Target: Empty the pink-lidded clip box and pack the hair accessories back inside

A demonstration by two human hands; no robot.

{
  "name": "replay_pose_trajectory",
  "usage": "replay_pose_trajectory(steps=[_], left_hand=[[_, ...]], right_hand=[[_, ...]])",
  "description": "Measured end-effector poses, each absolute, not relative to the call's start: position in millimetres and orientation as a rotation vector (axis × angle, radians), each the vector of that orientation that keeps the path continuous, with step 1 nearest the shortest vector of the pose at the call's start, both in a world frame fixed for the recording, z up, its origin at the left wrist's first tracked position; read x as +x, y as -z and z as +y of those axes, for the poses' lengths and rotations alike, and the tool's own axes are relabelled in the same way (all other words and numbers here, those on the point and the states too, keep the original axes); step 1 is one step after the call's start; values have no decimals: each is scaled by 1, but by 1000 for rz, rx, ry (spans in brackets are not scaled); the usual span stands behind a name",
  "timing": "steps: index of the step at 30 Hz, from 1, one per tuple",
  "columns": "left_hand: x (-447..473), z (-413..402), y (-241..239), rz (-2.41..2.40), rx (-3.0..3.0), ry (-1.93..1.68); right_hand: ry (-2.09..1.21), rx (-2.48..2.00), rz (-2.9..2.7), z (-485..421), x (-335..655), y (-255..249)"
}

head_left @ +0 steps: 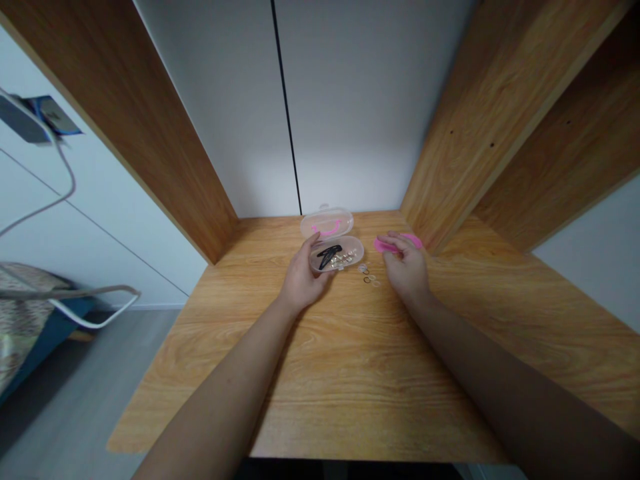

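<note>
My left hand [303, 277] grips the left side of a clear oval plastic case [356, 250], its hinged lid [307, 225] standing raised at the back. Inside the case lie black snap hair clips [329, 255] and several small gold-coloured pieces [345, 259] too small to name. A pink curved mark [330, 231] shows on the lid. To the right, my right hand [409, 267] has its fingers closed over a flat pink object [414, 241], partly hidden by them. Between the hands, several small hair ties [367, 280], dark and pale, lie on the wood.
The wooden desktop [320, 373] ends at a pale panel wall [350, 133] behind. Wooden uprights [450, 153] flank it on both sides. A white cable [70, 180] hangs at the left, above grey floor [100, 373] and a blue-sided item with patterned cloth [25, 327].
</note>
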State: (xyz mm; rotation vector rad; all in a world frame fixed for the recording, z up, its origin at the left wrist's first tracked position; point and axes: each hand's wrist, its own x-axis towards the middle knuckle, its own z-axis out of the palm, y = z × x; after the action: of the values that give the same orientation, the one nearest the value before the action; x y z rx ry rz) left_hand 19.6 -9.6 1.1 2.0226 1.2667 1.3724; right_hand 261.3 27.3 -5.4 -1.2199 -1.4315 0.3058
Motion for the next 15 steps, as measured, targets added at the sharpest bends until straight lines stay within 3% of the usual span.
replay_pose_trajectory(steps=[8,15], left_hand=[[21,-6,3,1098,2023,-1400],[19,-5,6,1091,2062,-1380]], right_hand=[[-562,-1173,-1551,9,246,-6],[-579,-1143,-1561,4,243,-12]])
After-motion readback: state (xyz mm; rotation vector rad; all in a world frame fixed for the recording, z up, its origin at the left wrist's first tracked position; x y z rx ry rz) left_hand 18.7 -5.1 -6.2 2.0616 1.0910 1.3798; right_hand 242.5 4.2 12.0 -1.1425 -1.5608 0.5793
